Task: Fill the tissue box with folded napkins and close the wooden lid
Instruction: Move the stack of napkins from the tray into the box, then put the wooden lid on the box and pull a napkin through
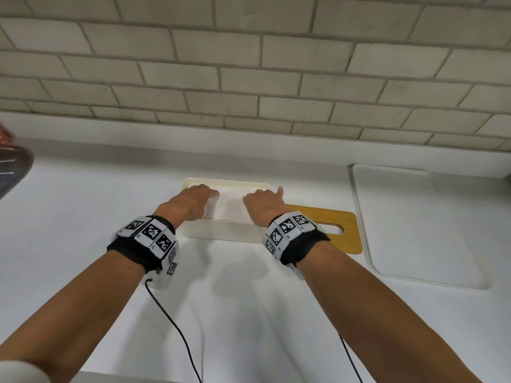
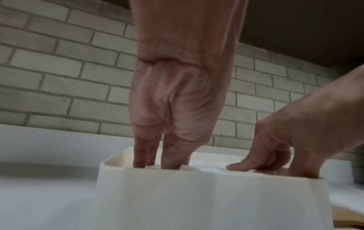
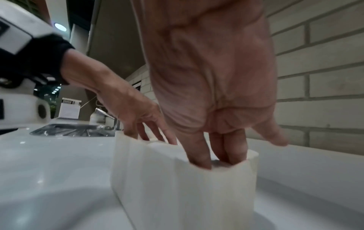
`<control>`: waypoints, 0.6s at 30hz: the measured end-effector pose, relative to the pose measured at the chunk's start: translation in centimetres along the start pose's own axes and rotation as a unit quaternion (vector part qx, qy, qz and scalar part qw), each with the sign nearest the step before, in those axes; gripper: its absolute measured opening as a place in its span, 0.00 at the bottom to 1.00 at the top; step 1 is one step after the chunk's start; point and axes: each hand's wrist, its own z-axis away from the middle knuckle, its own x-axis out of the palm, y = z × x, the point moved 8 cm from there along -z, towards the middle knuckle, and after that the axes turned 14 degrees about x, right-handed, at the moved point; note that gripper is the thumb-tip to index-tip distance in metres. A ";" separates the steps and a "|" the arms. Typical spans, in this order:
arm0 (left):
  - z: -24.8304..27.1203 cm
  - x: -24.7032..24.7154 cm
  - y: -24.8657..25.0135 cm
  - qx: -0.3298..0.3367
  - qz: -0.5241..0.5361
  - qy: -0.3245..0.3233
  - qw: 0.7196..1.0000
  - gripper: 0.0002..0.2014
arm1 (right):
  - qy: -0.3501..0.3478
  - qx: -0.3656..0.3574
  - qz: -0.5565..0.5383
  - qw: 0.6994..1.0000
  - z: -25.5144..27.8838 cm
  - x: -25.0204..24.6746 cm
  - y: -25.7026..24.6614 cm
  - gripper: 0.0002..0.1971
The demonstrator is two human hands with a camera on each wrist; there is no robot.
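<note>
A cream tissue box (image 1: 221, 233) sits on the white counter (image 1: 83, 217), close to the brick wall (image 1: 249, 78). Its top is open. White folded napkins (image 1: 231, 207) lie inside it.

Both hands reach down into the box. The left hand (image 1: 190, 201) is at the left end. Its fingers (image 2: 167, 155) are straight and poke down onto the napkins — they push, they do not grab. The right hand (image 1: 262, 201) is at the right end. Its fingers (image 3: 199, 152) are straight too and press down on the napkins, while one finger sticks out over the far edge of the box.

The wooden lid (image 1: 331, 230) is off the box. It lies flat on the counter just to the right of it, partly under the right wrist, and it has a long slot in the middle.

Further right lies a white board (image 1: 414, 222). The right wrist view also shows a sink (image 3: 74, 131) — it is off to the left.
</note>
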 end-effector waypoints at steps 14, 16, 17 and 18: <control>0.8 -3.6 2.1 -0.037 0.036 0.006 0.999 0.38 | 0.010 -0.052 -0.182 0.982 1.5 -1.0 4.7 0.28; 1.1 -6.0 5.0 -0.008 0.068 0.076 0.995 0.36 | 0.050 0.012 -0.347 0.937 1.6 -1.2 10.6 0.24; 1.1 -7.0 7.1 0.018 0.089 0.130 0.987 0.34 | 0.075 0.045 -0.410 0.908 1.7 -0.8 13.6 0.21; 1.1 -7.6 9.4 0.048 0.132 0.176 0.974 0.31 | 0.098 0.086 -0.449 0.884 1.9 -0.3 16.3 0.18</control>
